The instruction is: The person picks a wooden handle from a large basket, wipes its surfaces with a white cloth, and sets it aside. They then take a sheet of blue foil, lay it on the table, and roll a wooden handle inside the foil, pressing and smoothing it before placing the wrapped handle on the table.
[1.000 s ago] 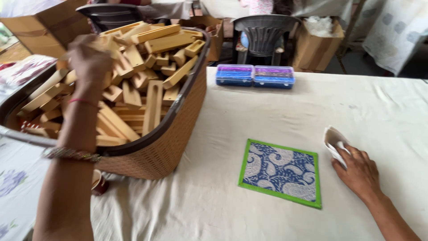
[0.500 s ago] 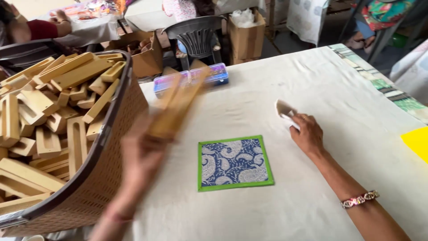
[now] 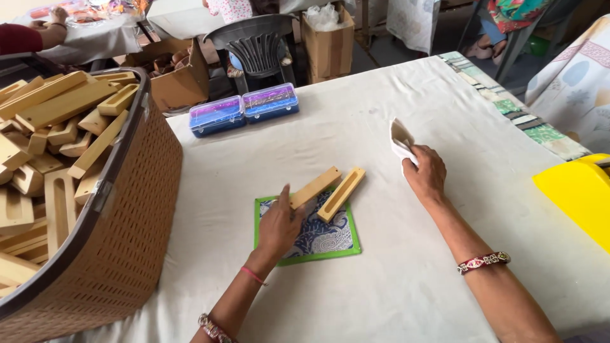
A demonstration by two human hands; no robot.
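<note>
The left hand rests on a square mat with a green border and a blue-and-white pattern, which lies flat on the white tablecloth. Its fingers are closed around the near end of a long wooden piece; this piece points away to the upper right, and its far end goes past the edge of the mat. Just beside it lies a second wooden piece with a long groove on its top face. It is parallel to the first one, half on the mat and half on the cloth, and I cannot tell if the hand touches it.

The right hand lies on the table well apart from the mat, and its fingers are closed on a folded white cloth, which stands up above the fingers.

At the left stands a large brown woven basket, full of many similar wooden pieces. Two blue plastic boxes with clear lids stand side by side at the far edge of the table. A yellow object is at the right edge
</note>
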